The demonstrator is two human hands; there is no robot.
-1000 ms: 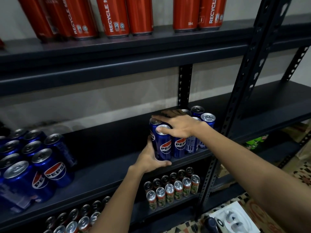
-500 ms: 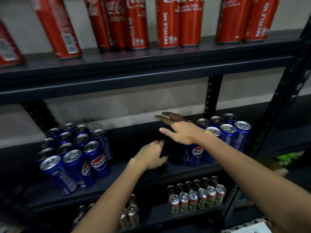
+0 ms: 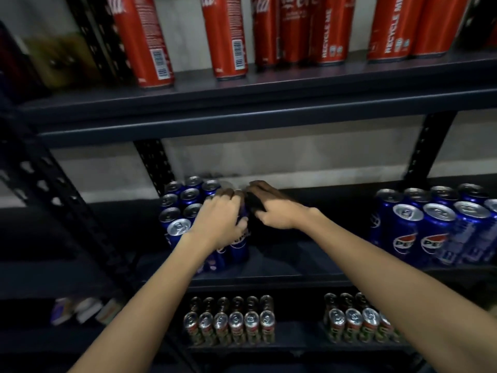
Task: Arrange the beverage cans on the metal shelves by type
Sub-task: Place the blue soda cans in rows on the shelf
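On the middle metal shelf [image 3: 295, 267] a cluster of blue Pepsi cans [image 3: 174, 211] stands left of centre. My left hand [image 3: 217, 224] curls over the tops of the Pepsi cans at its right edge [image 3: 239, 247], thumb on their side. My right hand [image 3: 279, 211] lies beside it, its fingers stretched toward the back and against the same cans. Motion blur hides where the fingers touch. A second cluster of Pepsi cans [image 3: 430, 232] stands at the shelf's right end.
Tall red Coca-Cola cans [image 3: 228, 36] line the top shelf [image 3: 269, 103]. Two blocks of small green-and-red cans [image 3: 236, 324] [image 3: 355, 321] sit on the lower shelf. A perforated black upright [image 3: 67, 211] slants at the left. A stretch of bare shelf separates the two Pepsi clusters.
Both hands travelled left from the right Pepsi cluster, with cans between them, to the left cluster. The view swung left with them.
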